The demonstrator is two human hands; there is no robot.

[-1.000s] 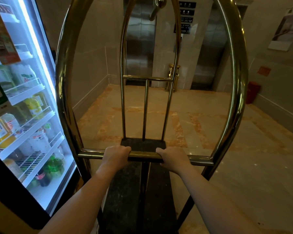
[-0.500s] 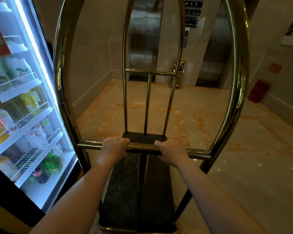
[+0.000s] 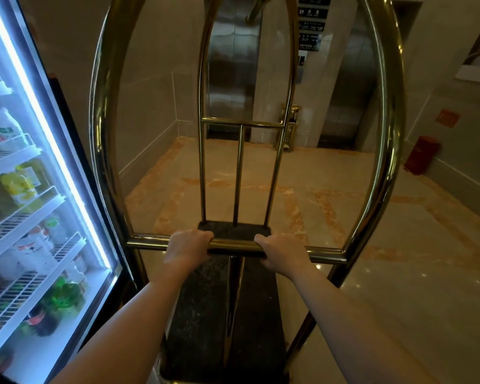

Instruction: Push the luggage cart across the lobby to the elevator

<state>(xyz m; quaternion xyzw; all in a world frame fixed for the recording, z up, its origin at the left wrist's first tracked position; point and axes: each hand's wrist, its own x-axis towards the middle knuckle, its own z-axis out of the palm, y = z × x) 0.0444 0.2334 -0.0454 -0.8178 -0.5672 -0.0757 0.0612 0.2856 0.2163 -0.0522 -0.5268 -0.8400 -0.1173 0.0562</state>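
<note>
A brass luggage cart [image 3: 383, 151] with tall arched hoops and a dark carpeted deck [image 3: 205, 314] fills the middle of the view. Its deck carries nothing. My left hand [image 3: 187, 245] and my right hand [image 3: 280, 253] both grip the near horizontal brass bar [image 3: 233, 244], knuckles up, about a hand's width apart. Straight ahead, past the far hoop, stand two steel elevator doors, one on the left [image 3: 233, 65] and one on the right [image 3: 347, 92], both closed. A call panel [image 3: 302, 60] sits on the pillar between them.
A lit glass-door drinks fridge [image 3: 39, 203] stands close on the left, almost touching the cart's left hoop. A brass bin [image 3: 290, 128] sits by the pillar. A red box [image 3: 421, 159] rests at the right wall. Marble floor [image 3: 372, 231] stretches ahead.
The cart and I have rolled forward past the fridge. The elevator doors look nearer and larger. Both hands keep the same grip on the bar.
</note>
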